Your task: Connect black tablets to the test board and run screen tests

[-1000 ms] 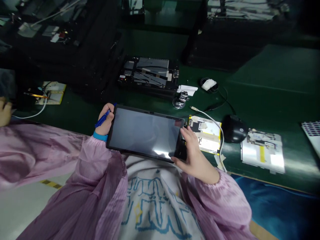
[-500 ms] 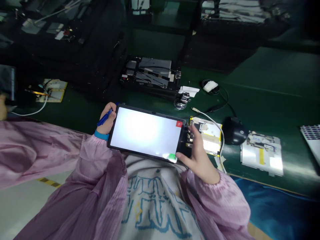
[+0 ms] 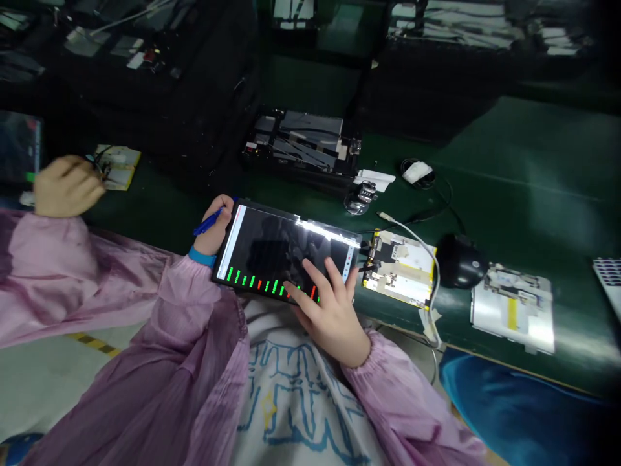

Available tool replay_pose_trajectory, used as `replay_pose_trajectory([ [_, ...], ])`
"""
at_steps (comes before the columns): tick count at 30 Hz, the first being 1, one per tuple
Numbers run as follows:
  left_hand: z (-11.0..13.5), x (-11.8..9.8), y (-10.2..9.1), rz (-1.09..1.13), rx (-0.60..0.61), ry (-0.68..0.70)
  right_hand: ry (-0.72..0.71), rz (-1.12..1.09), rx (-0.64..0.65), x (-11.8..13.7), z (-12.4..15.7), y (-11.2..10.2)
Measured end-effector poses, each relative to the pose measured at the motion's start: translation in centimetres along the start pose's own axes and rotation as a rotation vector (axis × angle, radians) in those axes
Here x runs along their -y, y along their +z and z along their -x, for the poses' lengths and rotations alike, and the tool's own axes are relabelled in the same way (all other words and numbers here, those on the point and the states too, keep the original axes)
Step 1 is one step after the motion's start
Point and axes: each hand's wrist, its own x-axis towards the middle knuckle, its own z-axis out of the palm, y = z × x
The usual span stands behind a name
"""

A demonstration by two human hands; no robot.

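A flat tablet screen [image 3: 272, 243] is held in front of my body, tilted in the view. It shows a dark page with a white strip at its left edge and a row of green and red text lines. My left hand [image 3: 213, 226] grips its left end, with a blue pen [image 3: 207, 221] also held between the fingers. Over the lower right of the screen lies my right hand [image 3: 332, 310], fingers spread; I cannot tell which fingertip touches the glass. Just right of the screen is an opened board with a battery [image 3: 402, 268].
A white cable [image 3: 412, 236], a black scanner-like device [image 3: 460, 261] and a silver board [image 3: 514, 307] are on the right. A metal stand [image 3: 359, 197] and an opened black device [image 3: 303, 142] sit behind. A co-worker's hand [image 3: 68, 188] is at left.
The screen has gone from bright white to a dark page with coloured text. My right hand has left the screen's right edge and moved left over it. A co-worker's hand has come further into view.
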Motion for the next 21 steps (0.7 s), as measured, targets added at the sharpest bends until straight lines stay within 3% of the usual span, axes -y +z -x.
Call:
replay_pose_trajectory([
  [7,0.0,-0.1,-0.2,0.055,0.022,-0.016,-0.03,-0.009,0.038,0.1,0.0,0.2],
  [11,-0.1,-0.2,-0.2,0.032,0.011,-0.017,-0.008,-0.091,0.006,-0.8,-0.4,-0.9],
  [14,-0.2,-0.4,-0.1,0.047,-0.012,-0.011,0.124,-0.085,-0.135,-4.2,-1.0,-2.4],
  [17,-0.3,-0.6,-0.1,0.066,-0.019,-0.008,0.313,-0.037,-0.234,-9.6,-1.8,-3.5],
  [21,-0.4,-0.8,-0.2,0.143,-0.004,-0.057,0.53,0.159,-0.092,-15.8,-3.6,-2.7],
])
